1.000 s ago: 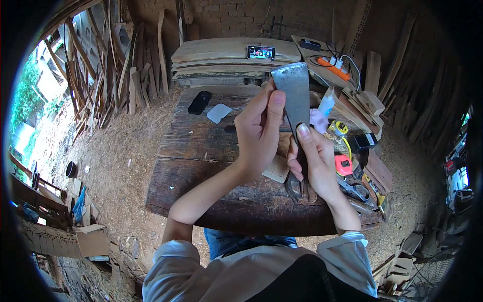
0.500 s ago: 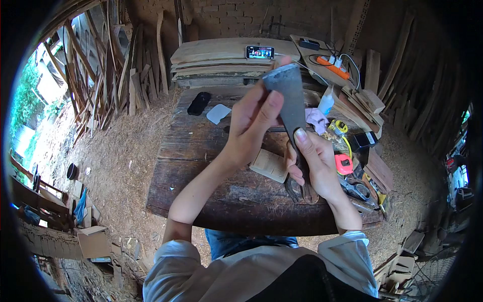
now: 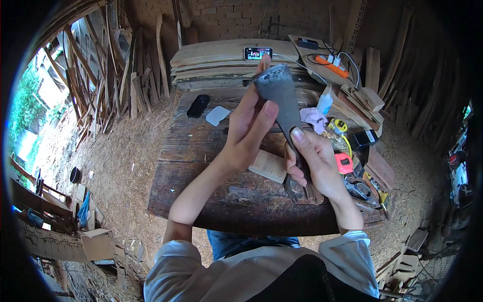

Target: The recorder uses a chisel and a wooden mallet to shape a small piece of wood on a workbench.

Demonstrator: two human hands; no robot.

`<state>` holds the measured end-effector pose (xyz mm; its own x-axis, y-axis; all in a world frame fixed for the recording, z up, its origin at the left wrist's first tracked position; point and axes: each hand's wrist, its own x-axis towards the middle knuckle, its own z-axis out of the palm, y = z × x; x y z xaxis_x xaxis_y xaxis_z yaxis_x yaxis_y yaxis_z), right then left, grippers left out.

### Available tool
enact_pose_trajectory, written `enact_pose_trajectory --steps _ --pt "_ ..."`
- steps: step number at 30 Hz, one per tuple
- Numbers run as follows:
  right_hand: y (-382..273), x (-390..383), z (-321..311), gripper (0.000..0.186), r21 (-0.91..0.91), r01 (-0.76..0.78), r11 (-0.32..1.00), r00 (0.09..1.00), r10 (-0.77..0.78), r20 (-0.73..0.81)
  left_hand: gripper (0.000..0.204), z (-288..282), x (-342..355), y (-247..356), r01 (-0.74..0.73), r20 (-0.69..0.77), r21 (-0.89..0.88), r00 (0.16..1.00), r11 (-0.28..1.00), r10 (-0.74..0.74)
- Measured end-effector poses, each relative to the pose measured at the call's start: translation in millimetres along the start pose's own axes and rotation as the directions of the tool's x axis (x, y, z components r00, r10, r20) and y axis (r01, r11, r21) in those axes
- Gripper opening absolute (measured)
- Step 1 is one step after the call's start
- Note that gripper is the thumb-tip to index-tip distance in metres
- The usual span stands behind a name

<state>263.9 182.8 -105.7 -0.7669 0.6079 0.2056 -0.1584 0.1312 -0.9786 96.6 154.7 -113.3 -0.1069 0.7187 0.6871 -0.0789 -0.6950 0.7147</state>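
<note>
A wide, flared grey metal blade (image 3: 283, 98), like a broad chisel, is held up at a slant above the table, its broad worn end up and to the left. My right hand (image 3: 318, 160) is closed round its narrow lower part, the thumb flat on the face. My left hand (image 3: 247, 130) is at the blade's left side, the thumb at the edge and the fingers reaching behind it, partly hidden. Below the hands, a wooden block (image 3: 268, 165) lies on the dark wooden table (image 3: 193, 186). A dark hooked tool (image 3: 289, 189) lies beneath my right hand, partly covered.
Right of my hands lie a pink tape measure (image 3: 344, 163), a yellow tape measure (image 3: 337, 126), a black box (image 3: 364, 139), a cloth (image 3: 314, 119) and a bottle (image 3: 325, 102). A black phone-like object (image 3: 198, 105) lies left. A lit phone (image 3: 258, 53) stands against stacked boards (image 3: 211, 53).
The blade's broad end has tipped to the left and turned, so its dark-spotted end surface shows more. Both hands keep nearly the same places, the left shifting slightly with the blade.
</note>
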Motion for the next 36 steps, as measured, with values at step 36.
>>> enact_pose_trajectory --steps 36 --pt "6.2 0.2 4.7 0.044 0.0 0.021 1.0 1.0 -0.021 -0.007 0.055 -2.5 8.2 11.1 -0.142 -0.009 0.107 0.99 0.984 0.144"
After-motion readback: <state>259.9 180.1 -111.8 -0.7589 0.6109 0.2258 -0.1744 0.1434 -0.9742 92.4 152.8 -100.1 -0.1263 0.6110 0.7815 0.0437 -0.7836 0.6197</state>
